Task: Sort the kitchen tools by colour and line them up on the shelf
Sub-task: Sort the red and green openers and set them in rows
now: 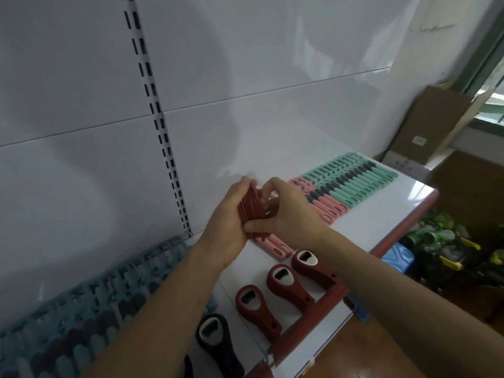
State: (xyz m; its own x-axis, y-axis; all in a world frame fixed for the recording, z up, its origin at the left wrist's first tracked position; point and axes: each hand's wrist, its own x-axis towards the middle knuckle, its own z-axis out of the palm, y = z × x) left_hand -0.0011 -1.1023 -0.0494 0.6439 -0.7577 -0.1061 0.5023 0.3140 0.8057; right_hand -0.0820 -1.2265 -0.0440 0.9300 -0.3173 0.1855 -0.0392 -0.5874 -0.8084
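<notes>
The left hand (231, 214) is clenched round a bundle of dark red tools (252, 211), held just above the shelf (381, 214). The right hand (291, 214) pinches the same bundle, thumb beneath, probably to square it up or peel one off. The number in the bundle is too blurred to count. Just behind lie the pink row (331, 207) and the mint row (362, 181), grouped by colour, with the blue row (81, 309) to the left. Nearer the front edge lie three dark red openers (289, 285) and one black opener (215, 342), with a second only partly in view.
</notes>
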